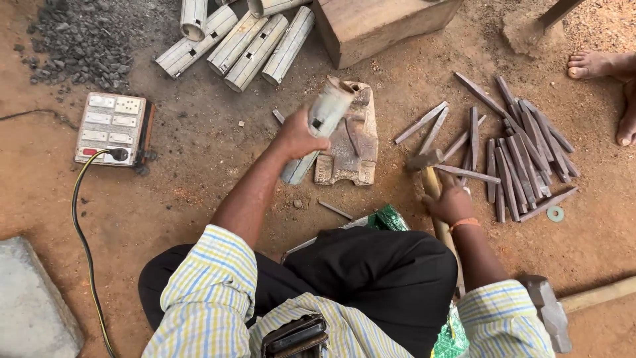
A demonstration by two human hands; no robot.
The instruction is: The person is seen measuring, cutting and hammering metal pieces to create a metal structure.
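Observation:
My left hand (295, 136) grips a pale metal tube (322, 121) with a slot in its side, held tilted over a worn iron block (346, 147) on the dirt ground. My right hand (451, 201) is closed on the wooden handle of a hammer (429, 174), whose head rests low near the block's right side. Just right of the hammer lies a heap of flat grey metal strips (517, 156).
Several similar tubes (242, 36) lie at the top beside a wooden block (377, 23). A switch board (109, 128) with a plugged cable sits left. Another person's bare feet (606, 83) are at top right. A second hammer (563, 308) lies lower right; a stone slab (30, 305) lower left.

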